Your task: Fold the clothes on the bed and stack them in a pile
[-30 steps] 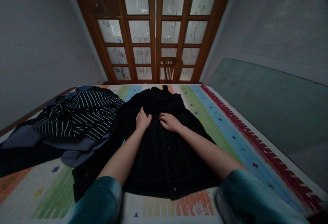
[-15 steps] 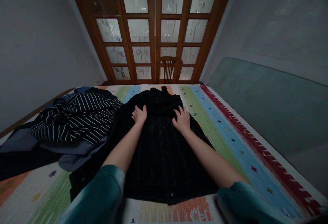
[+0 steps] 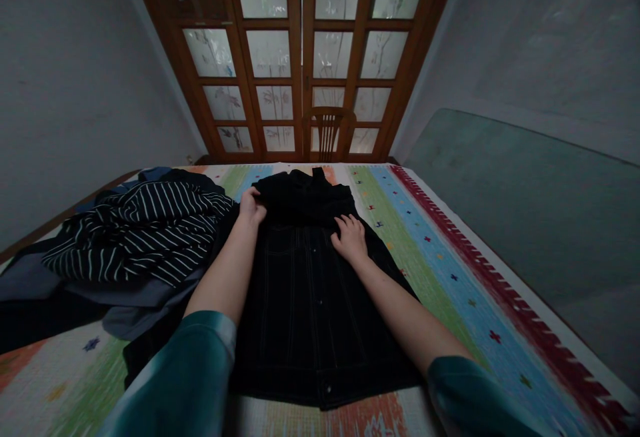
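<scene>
A black jacket (image 3: pixel 290 310) was spread beneath both hands on a patterned cloth (image 3: pixel 440 270), its hem pointed towards the person, its bunched upper end away, its long axis run near to far. Left of the left hand (image 3: pixel 253 206), a striped garment (image 3: pixel 135 230) was heaped close by. A jacket edge was pinched by that hand; the right hand (image 3: pixel 351 238) was laid loosely spread on the fabric. Beyond both, a chair (image 3: pixel 330 111) was set before glazed doors (image 3: pixel 309 37).

Matt cloth jacket (image 3: pixel 290 317), woven cloth cover (image 3: pixel 450 290); wooden chair (image 3: pixel 330 112), glossy panes (image 3: pixel 269 54)
</scene>
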A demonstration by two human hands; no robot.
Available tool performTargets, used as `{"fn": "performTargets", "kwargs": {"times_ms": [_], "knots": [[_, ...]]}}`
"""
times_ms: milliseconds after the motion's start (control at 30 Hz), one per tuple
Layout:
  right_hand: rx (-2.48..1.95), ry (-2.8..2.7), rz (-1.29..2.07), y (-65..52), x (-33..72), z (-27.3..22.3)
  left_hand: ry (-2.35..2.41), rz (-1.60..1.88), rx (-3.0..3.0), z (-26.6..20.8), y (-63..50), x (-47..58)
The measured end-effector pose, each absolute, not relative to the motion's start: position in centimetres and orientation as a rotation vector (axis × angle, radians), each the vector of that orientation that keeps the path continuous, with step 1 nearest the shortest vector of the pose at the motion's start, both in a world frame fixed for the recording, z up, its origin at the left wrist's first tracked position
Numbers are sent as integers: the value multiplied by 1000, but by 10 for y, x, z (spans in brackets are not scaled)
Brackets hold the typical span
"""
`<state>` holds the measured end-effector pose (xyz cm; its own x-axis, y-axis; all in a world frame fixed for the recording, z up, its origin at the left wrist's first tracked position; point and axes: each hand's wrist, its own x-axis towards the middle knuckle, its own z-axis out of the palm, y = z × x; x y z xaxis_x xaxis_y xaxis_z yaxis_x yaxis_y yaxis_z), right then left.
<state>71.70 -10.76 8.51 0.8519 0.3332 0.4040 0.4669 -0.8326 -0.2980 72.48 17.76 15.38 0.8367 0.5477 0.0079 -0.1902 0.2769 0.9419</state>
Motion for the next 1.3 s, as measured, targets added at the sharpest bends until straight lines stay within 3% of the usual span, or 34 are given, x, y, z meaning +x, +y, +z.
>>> {"fn": "performTargets", "kwargs": {"times_ms": [233, 433, 800, 1067, 1300], "knots": [[-2617, -549, -523, -109, 717, 85, 298, 345, 939, 159, 175, 661], [-2626, -528, -570, -108, 715, 87, 307, 462, 957, 150, 192, 629], [-2737, -781, -566, -138, 743, 122, 290, -56, 1413, 154, 193, 592], [-2463, -184, -143, -159, 779, 109, 283, -365, 1889, 142, 180, 595], [-2577, -42, 150, -156, 814, 123, 236, -326, 1850, 139, 169, 603]]}}
